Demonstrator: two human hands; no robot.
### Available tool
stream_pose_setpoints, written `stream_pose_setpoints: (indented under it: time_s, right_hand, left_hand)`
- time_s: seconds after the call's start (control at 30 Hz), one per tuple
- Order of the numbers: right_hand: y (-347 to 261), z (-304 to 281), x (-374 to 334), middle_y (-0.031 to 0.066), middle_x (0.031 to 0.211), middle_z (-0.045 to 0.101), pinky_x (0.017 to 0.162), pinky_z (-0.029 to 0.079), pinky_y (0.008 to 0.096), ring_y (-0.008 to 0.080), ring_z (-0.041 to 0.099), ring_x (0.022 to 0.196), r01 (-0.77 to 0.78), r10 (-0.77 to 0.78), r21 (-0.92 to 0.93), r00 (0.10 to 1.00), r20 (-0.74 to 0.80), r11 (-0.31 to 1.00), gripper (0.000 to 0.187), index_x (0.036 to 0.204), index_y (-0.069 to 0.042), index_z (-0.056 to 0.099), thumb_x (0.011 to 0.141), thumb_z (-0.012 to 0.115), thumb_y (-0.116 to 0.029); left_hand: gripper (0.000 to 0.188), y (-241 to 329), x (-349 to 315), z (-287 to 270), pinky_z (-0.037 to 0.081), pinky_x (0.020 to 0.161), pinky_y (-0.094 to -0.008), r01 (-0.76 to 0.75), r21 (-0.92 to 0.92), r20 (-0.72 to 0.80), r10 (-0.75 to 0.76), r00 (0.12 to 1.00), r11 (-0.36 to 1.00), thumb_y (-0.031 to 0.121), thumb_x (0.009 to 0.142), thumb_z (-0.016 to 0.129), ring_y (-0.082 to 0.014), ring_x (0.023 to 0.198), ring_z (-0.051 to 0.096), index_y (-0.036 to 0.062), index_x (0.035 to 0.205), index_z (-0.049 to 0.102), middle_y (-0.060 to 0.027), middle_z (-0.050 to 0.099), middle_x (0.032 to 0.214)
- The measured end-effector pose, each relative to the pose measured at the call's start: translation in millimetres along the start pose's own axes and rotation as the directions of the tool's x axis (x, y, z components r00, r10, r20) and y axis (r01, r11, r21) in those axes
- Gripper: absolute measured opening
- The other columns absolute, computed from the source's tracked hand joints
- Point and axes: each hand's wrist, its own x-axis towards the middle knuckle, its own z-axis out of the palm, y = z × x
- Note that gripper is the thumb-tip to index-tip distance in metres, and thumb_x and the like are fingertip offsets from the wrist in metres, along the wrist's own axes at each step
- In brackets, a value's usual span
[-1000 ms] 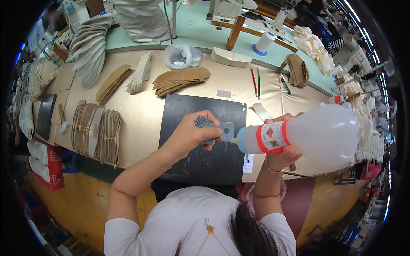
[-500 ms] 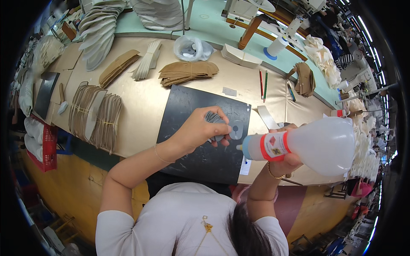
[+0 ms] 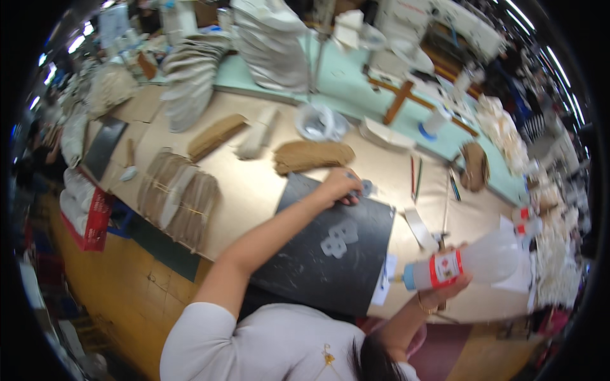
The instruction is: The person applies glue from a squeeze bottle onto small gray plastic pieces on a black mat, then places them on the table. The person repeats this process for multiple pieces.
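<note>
Right hand [image 3: 438, 293] wraps the translucent plastic squeeze bottle [image 3: 473, 261], held sideways beside the black mat [image 3: 298, 273]; light, yielding, best gripped mid-body. Left hand [image 3: 340, 186] pinches a small grey cut-out [image 3: 365, 187] at the mat's far edge.

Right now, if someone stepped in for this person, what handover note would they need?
Left hand: stretched out to the far edge of the dark work mat, fingers on a small grey cut piece.
Right hand: gripping a translucent squeeze bottle on its side, blue nozzle pointing at the mat.
On the mat: a pale grey patch of joined round shapes lies flat near the middle.
Nearby: tan stacked pieces, pencils past the mat.
Done: patch laid out. Whether anything has been squeezed onto it cannot be told.
</note>
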Motion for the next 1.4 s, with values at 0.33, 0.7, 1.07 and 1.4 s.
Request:
stream_pose_setpoints:
  time_s: [0.33,0.7,1.07,1.4]
  right_hand:
    - [-5.3,10.4,1.2,0.0112,0.087,0.056,0.063,0.053,0.0293,0.0186,0.059,0.07,0.051,-0.056,-0.213,0.998,-0.014,0.976,0.068,0.109,0.001,0.046,0.077,0.057,-0.057]
    - [19.8,29.3,-1.0,0.0079,0.091,0.054,0.065,0.053,0.0306,0.0187,0.06,0.075,0.033,-0.021,-0.22,0.998,0.056,0.975,0.059,0.109,0.0,0.047,0.079,0.06,-0.05]
    - [22.3,35.2,-6.1,0.0137,0.098,0.053,0.06,0.054,0.0329,0.0224,0.062,0.073,0.077,-0.059,-0.268,0.995,0.075,0.96,0.068,0.111,0.002,0.044,0.077,0.061,-0.054]
    - [20.3,59.0,5.7,0.0104,0.104,0.052,0.074,0.053,0.0354,0.0229,0.06,0.086,0.177,-0.11,-0.278,0.964,0.242,0.944,0.065,0.112,0.002,0.045,0.082,0.057,-0.054]
  left_hand:
    - [0.012,-8.4,52.5,-36.1,0.05,0.041,-0.0256,0.043,0.205,-0.103,-0.023,0.994,0.978,0.004,0.072,0.062,-0.0162,0.051,0.06,-0.0002,0.082,0.059,-0.0097,0.061,0.068]
    - [0.019,-24.4,-73.4,-80.7,0.058,0.074,-0.0322,0.103,-0.594,0.069,-0.077,0.995,0.798,0.001,0.082,0.059,-0.0265,0.085,0.064,-0.0006,0.099,0.052,-0.0142,0.06,0.089]
    - [0.032,-27.8,-127.8,-76.3,0.057,0.066,-0.0281,0.135,-0.514,0.226,-0.018,0.974,0.847,0.005,0.078,0.066,-0.025,0.087,0.065,0.0008,0.106,0.052,-0.015,0.061,0.095]
    - [0.028,-11.7,-140.6,-55.6,0.052,0.053,-0.0237,0.105,-0.45,0.263,0.019,0.964,0.887,0.007,0.078,0.067,-0.0176,0.075,0.064,0.0025,0.1,0.051,-0.0102,0.061,0.088]
